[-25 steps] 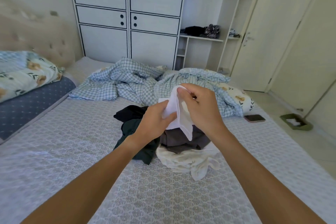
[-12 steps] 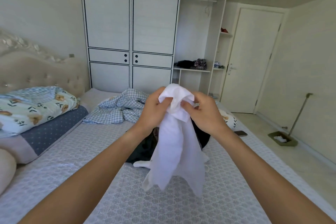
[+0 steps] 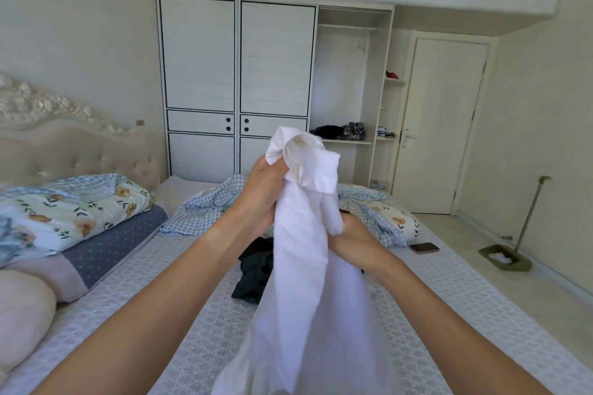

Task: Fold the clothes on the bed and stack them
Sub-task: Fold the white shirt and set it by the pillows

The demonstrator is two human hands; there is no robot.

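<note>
Above the bed (image 3: pixel 134 292) we hold up a white garment (image 3: pixel 308 266) that hangs down over it. Our left hand (image 3: pixel 261 192) grips its bunched top; our right hand (image 3: pixel 354 242) clutches it lower. Dark clothes (image 3: pixel 255 269) lie on the bed behind it.

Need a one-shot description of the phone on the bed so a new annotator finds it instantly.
Start at the bed, covered by a pale patterned sheet, and follow its right edge toward the closed door. Just past the floral pillow lies the phone, flat on the sheet near the edge. It is the only small, dark, hard rectangle there; everything around it is soft fabric.
</note>
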